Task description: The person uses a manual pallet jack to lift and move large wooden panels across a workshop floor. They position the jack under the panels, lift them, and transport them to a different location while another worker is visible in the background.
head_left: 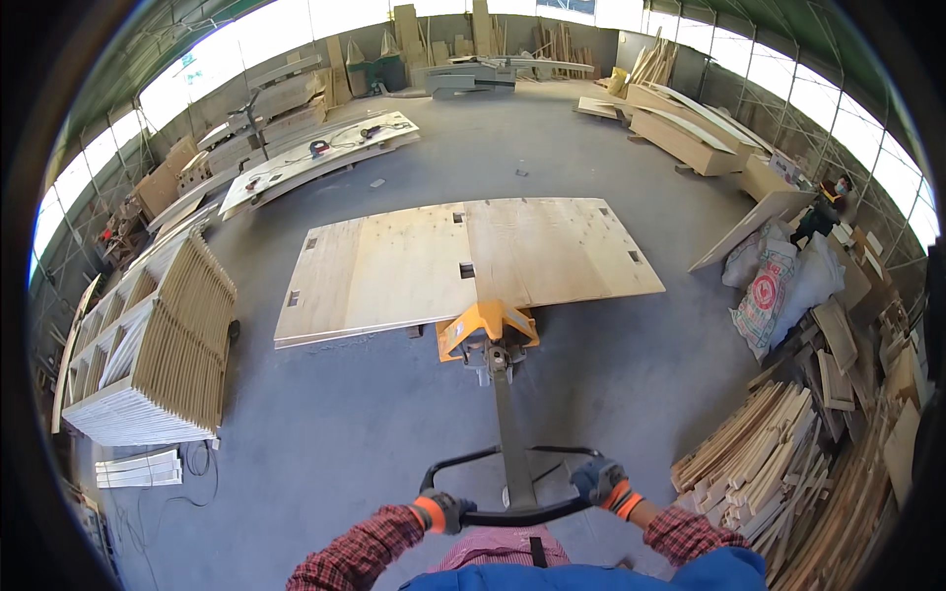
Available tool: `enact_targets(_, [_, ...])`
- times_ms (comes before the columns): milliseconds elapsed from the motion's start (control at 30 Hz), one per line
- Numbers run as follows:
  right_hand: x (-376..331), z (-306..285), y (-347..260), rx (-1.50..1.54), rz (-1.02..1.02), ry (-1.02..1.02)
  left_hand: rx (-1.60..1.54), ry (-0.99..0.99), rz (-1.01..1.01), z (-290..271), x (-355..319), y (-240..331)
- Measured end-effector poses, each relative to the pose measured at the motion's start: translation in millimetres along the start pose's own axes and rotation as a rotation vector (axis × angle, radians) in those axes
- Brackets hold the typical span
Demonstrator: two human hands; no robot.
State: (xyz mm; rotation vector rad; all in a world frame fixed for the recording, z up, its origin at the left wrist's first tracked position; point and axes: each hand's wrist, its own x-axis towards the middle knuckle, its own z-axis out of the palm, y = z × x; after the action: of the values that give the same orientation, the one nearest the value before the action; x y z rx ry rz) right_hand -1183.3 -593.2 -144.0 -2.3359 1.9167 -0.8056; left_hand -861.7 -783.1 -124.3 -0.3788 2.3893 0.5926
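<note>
Both my hands wear dark gloves with orange cuffs and grip the black loop handle [532, 516] of a yellow pallet jack [485, 323]. My left hand [448, 512] is closed round the loop's left corner. At the right corner, my right hand [599, 481] is wrapped round the same loop. A long grey bar runs from the handle away to the jack's yellow body. Beyond that lies a wide stack of plywood panels [394, 261] with small rectangular cut-outs, its near edge against the jack. The jack's forks are hidden, apparently beneath the panels.
Slatted wooden frames [182, 335] stand stacked at left, near white strips and a cable. A panel-topped stack [325, 153] holding tools lies farther back. At right are white sacks [769, 286], heaped timber strips [754, 443], stacked boards [680, 138] and another person [823, 212].
</note>
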Motion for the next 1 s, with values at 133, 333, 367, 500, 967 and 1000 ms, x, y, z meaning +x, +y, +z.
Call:
enact_targets(133, [86,-53,29,-0.023,0.011,0.127,-0.065,0.284,0.016,-93,-16,-16])
enact_targets(333, [-4,-5,1,0.040,0.122,0.012,-0.007,-0.055,-0.055,-26,-15,22])
enact_targets(367, [-47,25,1,0.077,0.119,-0.090,0.004,-0.128,-0.025,-3,-9,34])
enact_targets(500, [-117,106,-32,-0.072,0.315,-0.673,-0.079,-0.262,-0.097,159,59,15])
enact_targets(967, [87,-62,16,-0.070,0.148,0.268,-0.060,0.388,0.059,-96,-14,-18])
enact_targets(1000, [83,-62,17,-0.061,0.078,0.271,-0.035,0.385,0.058,-89,-15,-15])
